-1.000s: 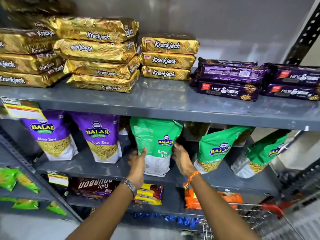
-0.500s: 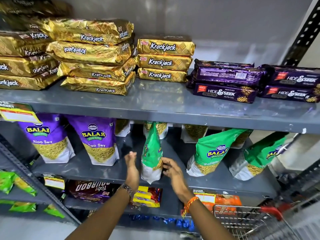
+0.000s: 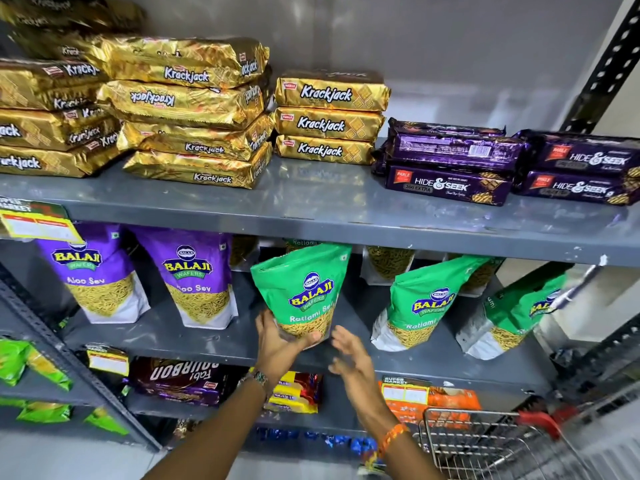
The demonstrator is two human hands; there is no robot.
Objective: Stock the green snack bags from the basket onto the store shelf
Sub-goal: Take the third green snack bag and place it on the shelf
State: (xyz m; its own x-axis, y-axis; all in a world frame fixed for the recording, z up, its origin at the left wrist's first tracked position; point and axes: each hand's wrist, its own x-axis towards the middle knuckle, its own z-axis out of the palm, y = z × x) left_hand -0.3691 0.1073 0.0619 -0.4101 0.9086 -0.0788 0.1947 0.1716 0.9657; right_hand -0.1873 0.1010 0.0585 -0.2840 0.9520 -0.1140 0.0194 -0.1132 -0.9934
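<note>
Head view, left hand (image 3: 277, 344) gripping Balaji Ratlami Sev bag (image 3: 304, 292)

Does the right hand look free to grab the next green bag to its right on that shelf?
Probably yes: the right hand is open and empty, and nothing shows between it and the leaning green bag on the middle shelf.

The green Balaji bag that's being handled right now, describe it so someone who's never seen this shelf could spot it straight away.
Find the grey middle shelf, under the gold Krackjack packs. Right of two purple Aloo Sev bags stand three green Ratlami Sev bags. It is the leftmost green bag, the only one with the left hand on its base.
</note>
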